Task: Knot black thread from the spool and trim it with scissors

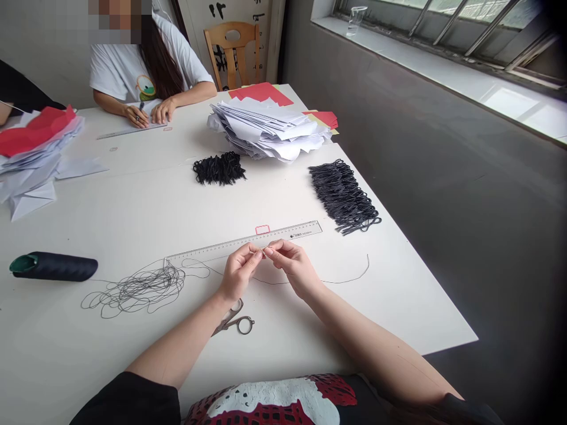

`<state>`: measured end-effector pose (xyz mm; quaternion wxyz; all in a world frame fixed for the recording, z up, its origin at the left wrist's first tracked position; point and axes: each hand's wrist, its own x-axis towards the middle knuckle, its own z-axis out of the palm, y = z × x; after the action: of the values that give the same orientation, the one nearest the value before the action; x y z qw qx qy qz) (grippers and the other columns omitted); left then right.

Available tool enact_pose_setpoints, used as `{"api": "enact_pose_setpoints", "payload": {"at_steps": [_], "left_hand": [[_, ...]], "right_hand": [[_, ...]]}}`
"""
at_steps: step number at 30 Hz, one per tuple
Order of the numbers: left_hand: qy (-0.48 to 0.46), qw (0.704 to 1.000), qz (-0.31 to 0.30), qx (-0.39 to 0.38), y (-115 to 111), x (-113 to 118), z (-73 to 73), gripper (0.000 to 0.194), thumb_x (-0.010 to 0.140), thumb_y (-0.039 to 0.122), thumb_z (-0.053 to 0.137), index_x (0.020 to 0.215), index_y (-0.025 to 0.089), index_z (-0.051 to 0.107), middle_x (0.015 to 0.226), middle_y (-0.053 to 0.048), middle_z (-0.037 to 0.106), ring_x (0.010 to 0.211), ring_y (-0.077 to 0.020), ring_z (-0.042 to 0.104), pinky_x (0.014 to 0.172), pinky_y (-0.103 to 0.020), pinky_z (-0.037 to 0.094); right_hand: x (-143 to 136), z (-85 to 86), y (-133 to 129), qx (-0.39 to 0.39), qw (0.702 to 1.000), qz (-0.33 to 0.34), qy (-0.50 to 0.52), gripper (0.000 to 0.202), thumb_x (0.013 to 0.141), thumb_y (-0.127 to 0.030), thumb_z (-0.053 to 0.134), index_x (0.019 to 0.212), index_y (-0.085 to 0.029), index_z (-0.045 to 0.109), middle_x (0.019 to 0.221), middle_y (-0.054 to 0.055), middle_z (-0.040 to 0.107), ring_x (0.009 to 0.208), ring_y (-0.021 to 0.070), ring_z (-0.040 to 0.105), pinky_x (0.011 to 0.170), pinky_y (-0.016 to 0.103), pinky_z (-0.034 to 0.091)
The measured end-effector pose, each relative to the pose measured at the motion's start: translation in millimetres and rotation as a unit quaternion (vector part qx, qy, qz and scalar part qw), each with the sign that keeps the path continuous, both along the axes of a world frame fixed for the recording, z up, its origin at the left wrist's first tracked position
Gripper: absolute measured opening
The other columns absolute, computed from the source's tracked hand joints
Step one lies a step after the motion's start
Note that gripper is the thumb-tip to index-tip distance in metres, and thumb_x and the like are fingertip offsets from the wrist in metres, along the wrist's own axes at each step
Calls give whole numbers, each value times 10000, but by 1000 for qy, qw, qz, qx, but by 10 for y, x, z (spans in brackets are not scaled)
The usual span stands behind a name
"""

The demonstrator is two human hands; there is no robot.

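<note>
My left hand point(240, 270) and my right hand point(295, 267) meet fingertip to fingertip over the table, both pinched on what looks like a thin dark thread point(349, 280). One end of it curves out to the right. Just beyond my hands lies a clear ruler point(305, 229), tilted slightly. A loose tangle of thread point(146, 289) is left of my left hand, beside a dark spool point(66, 267) lying on its side. Scissors point(244, 324) rest partly beneath my left forearm. Whatever small thing sits between the fingertips is too small to name.
Bundles of black looped cord point(219, 169) and dark grey looped cord point(343, 195) lie further back. Behind them is a stack of white paper point(270, 127). Another paper pile point(35, 153) is at left. A person point(155, 77) sits across, hands on a ruler and paper.
</note>
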<state>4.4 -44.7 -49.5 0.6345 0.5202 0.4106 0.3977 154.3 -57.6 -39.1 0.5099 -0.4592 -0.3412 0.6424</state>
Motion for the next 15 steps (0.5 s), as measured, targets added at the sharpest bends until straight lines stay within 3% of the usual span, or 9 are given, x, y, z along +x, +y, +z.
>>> {"api": "enact_pose_setpoints", "payload": {"at_steps": [3, 6, 11, 15], "left_hand": [[-11, 1000, -17, -23, -5, -3, -3, 325, 855, 484, 600, 757, 185, 520, 510, 72, 384, 413, -48, 169, 398, -205, 132], [-20, 999, -18, -26, -10, -2, 3, 336, 848, 495, 610, 750, 188, 516, 482, 86, 346, 398, -43, 153, 392, -201, 125], [17, 1000, 8, 4, -8, 10, 19, 298, 848, 457, 635, 789, 164, 632, 480, 68, 380, 420, -44, 183, 410, -211, 141], [18, 999, 40, -4, 1, 15, 3, 286, 822, 444, 667, 755, 166, 654, 443, 89, 262, 412, -47, 162, 408, -219, 136]], "right_hand": [[11, 5, -1, -7, 1000, 9, 14, 269, 681, -431, 785, 692, -194, 659, 692, -12, 598, 598, 94, 400, 601, 268, 329], [32, 8, 3, -14, 1000, 10, 20, 266, 690, -433, 781, 713, -193, 670, 670, -18, 574, 590, 91, 394, 610, 270, 332], [54, 7, 3, 22, 1000, 14, -9, 264, 704, -430, 771, 702, -190, 660, 687, -10, 565, 628, 104, 412, 621, 270, 337], [59, 15, 6, 9, 1000, -1, -11, 263, 710, -427, 768, 708, -188, 656, 645, -21, 524, 610, 101, 400, 616, 266, 332]]}}
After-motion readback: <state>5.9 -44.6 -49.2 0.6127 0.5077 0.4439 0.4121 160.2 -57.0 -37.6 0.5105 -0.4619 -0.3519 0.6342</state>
